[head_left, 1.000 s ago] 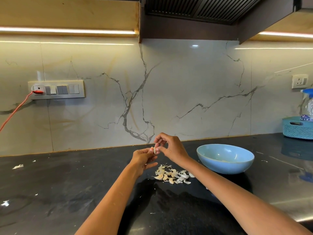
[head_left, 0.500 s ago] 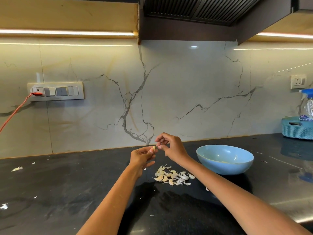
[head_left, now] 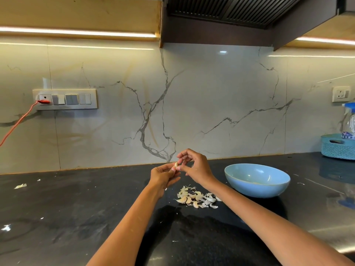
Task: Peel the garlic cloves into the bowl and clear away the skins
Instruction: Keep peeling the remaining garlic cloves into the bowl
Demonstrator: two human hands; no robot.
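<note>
Black counter [head_left: 76, 217]: bowl [head_left: 257, 180], garlic pile [head_left: 197, 197], basket [head_left: 337, 146].

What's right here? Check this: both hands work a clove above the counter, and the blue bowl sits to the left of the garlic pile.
One error: the head view shows the bowl to the right of the pile, not left. Both hands, left and right, do work a clove above the counter.

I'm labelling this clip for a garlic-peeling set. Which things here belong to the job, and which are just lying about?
Part of the job:
- garlic clove, held in the left hand, picked at by the right hand
- pile of cloves and skins
- blue bowl
- stray skin scraps

Just lying about:
- teal basket
- spray bottle
- orange cable
</note>
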